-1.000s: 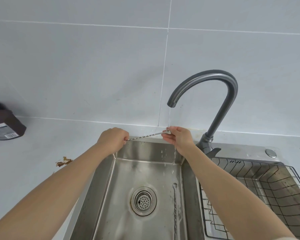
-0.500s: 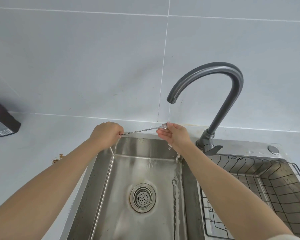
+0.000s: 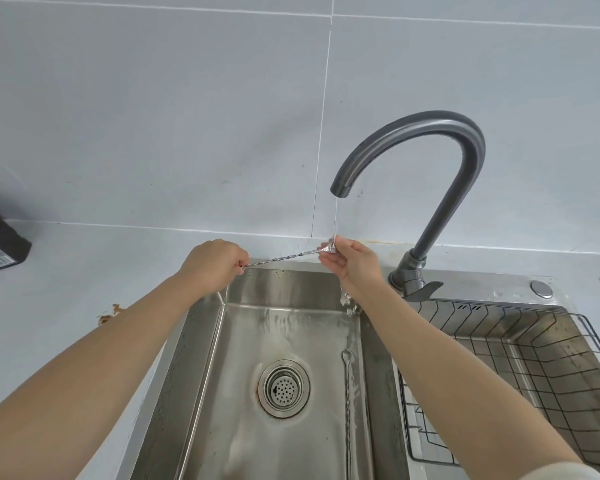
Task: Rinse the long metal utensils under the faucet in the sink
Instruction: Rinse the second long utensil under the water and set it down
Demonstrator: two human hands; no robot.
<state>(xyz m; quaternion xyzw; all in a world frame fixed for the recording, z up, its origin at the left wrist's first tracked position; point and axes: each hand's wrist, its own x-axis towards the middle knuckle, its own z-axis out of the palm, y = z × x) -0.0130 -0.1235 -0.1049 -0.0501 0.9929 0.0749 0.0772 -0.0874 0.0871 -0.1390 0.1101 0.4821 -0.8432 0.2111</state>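
Both hands are staying almost where they were, keeping the thin twisted utensil [image 3: 281,258] level under the faucet [image 3: 430,133], over the back of the sink [image 3: 291,289]. The left hand [image 3: 212,261] is gripping one end in a fist; the right hand [image 3: 352,265] is pinching the other end, where the water [image 3: 335,216] is landing. A second utensil [image 3: 347,393] is lying in the sink. A wet grip could be slipping and dropping it, and water may be running down the right arm.
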